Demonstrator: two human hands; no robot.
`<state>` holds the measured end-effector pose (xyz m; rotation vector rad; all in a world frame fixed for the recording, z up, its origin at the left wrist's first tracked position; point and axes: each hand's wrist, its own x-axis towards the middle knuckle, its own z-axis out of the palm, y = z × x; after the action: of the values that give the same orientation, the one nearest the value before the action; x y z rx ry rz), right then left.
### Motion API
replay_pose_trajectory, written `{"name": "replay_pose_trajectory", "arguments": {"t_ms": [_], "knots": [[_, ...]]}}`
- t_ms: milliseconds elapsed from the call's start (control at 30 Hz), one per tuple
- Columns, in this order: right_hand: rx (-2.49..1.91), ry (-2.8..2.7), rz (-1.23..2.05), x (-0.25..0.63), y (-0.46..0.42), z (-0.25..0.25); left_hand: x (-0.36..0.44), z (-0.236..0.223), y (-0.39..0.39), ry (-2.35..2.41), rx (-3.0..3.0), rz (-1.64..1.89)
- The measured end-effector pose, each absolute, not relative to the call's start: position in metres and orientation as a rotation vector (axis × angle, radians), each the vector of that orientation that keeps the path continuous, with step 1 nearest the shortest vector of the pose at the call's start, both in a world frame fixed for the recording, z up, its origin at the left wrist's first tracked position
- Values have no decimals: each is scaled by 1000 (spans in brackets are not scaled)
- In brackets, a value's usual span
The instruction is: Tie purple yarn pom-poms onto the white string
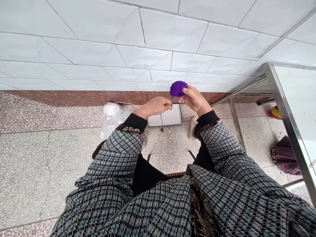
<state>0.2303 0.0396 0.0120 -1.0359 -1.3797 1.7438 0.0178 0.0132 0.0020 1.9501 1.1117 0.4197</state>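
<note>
A ball of purple yarn (pixel 178 89) is held up in front of me by my right hand (pixel 194 98), the thumb pressed on its near side. From the ball a purple strand (pixel 172 100) runs down to my left hand (pixel 158 106), whose fingers are closed in a pinch on it. Below my left hand a dark strand (pixel 161 119) hangs over a white shallow box (pixel 170 118) on the floor, ending in a small purple tangle (pixel 162 130). My left hand and wrist hide part of the box.
White yarn (pixel 112 109) and a clear plastic bag (pixel 111 121) lie on the floor left of the box. A metal-framed table (pixel 283 108) stands on the right, with a dark purple cloth-like bundle (pixel 286 156) beneath. The tiled wall (pixel 158 59) rises close ahead.
</note>
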Motion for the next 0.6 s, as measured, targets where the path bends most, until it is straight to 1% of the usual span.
{"name": "replay_pose_trajectory", "arguments": {"t_ms": [100,167,233,300,400,500,600], "knots": [[-1321,-1370,1497,227,46,1,24,6,8,973,2001,331],[-1482,-1475,1338,225,47,-3,22,12,6,989,1996,373],[-1556,-1649,1303,224,44,0,17,17,5,1079,1960,468],[-1541,-1812,1438,224,39,8,10,21,7,1169,1900,543],[-1310,-1900,1748,227,33,19,3,22,9,1219,1826,583],[-1005,-1841,1972,232,31,24,2,19,11,1244,1816,619],[-819,-1664,2030,235,29,28,7,15,12,1271,1818,656]]}}
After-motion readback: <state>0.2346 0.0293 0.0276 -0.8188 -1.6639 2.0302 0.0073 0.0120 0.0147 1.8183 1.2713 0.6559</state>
